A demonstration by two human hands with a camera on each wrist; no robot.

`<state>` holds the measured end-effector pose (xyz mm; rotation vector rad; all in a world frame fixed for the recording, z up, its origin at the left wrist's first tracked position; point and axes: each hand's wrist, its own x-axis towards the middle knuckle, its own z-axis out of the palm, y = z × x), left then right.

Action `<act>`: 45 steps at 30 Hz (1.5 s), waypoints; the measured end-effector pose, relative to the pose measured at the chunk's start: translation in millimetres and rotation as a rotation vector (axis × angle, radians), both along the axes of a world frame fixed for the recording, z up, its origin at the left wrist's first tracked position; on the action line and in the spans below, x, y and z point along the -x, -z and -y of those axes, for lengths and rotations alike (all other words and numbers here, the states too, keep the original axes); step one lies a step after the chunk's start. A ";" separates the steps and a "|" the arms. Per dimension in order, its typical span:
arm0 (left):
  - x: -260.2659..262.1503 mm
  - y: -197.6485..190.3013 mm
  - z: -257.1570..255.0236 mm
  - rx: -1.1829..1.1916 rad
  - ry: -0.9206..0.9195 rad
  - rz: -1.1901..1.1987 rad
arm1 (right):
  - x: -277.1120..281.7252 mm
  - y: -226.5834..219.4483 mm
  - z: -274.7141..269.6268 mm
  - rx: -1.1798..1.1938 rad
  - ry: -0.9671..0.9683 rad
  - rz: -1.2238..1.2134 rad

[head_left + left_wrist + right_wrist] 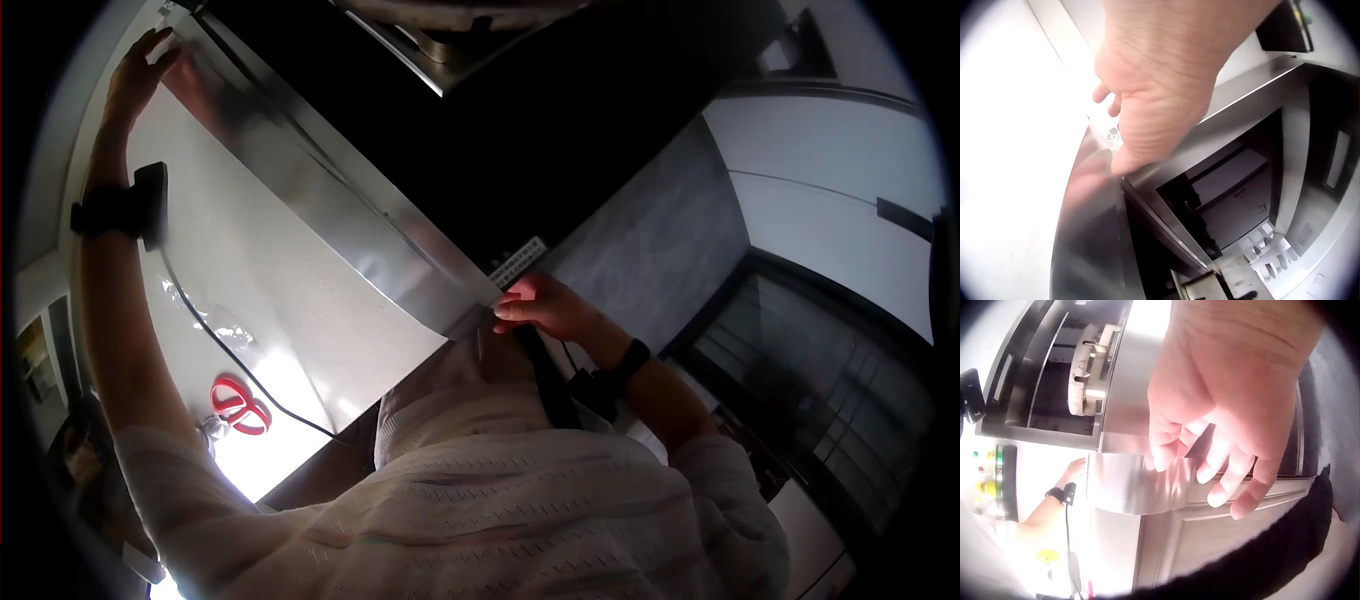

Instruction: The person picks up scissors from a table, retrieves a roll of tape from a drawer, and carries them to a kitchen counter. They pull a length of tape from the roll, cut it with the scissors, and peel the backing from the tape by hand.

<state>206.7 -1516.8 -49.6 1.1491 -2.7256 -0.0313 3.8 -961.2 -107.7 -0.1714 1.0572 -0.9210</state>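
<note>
A long, shiny silver metal strip [330, 205] runs diagonally along the edge of the black stove top [520, 140], its lower side bowing outward over the white counter. At the strip's far end is my left hand [135, 85], fingers arched. In the left wrist view my left thumb [1127, 159] presses the strip's corner, other fingers beyond it. My right hand [540, 305] pinches the strip's near end between thumb and index finger. From the right wrist view, the other fingers of the right hand [1222, 419] hang loosely down beside the strip's reflective face.
Red-handled scissors [240, 405] lie on the white counter [300, 300], near a black cable [220, 345] running from the left wrist. A metal burner part [1088, 372] stands on the stove. White cabinets [830, 180] and a dark glass-fronted appliance [800, 350] are to the right.
</note>
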 end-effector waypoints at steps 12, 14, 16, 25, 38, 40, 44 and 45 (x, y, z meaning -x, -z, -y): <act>52.4 -101.5 -407.4 -0.718 0.509 -0.142 | -2.2 -28.0 -19.1 0.503 -0.235 -0.508; 48.5 -93.7 -433.6 -0.661 0.611 -0.033 | -5.3 -49.9 -6.3 0.398 -0.213 -0.230; 75.8 -82.5 -503.4 -0.552 0.549 0.012 | 20.4 -60.7 -56.9 0.464 -0.207 -0.268; 41.8 -110.4 -512.6 -0.715 0.283 -0.212 | 28.5 -107.9 -86.0 0.521 -0.302 -0.345; -12.0 -138.4 -538.9 -0.520 0.252 -0.652 | -22.8 -159.2 -54.2 0.649 -0.163 -0.282; -15.1 -142.0 -536.5 -0.723 0.201 -0.616 | -28.5 -162.3 -50.7 0.680 -0.185 -0.244; -19.1 -130.9 -531.8 -0.990 0.181 -0.823 | -34.8 -167.9 -47.5 0.710 -0.169 -0.200; -19.6 -132.1 -530.5 -1.067 0.193 -0.858 | -35.3 -167.7 -47.3 0.705 -0.170 -0.204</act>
